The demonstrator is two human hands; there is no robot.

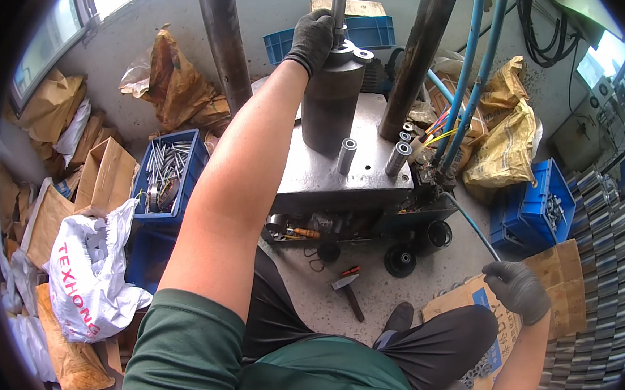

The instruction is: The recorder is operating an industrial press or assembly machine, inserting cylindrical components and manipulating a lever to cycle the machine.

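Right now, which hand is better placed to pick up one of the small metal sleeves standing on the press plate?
Left, probably. The left hand already rests on the dark cylinder just above the metal sleeves; the right hand is down at the cardboard box.

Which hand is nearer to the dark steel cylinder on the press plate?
Left. The left hand rests on top of the dark steel cylinder, by the vertical rod. The right hand is far off to the lower right, over a cardboard box.

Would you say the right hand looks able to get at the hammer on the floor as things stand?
Probably yes. The right hand rests on a cardboard box beside the knee, apparently holding nothing, and the hammer lies on bare floor ahead. The right leg sits between them, so the hand would have to reach over it.
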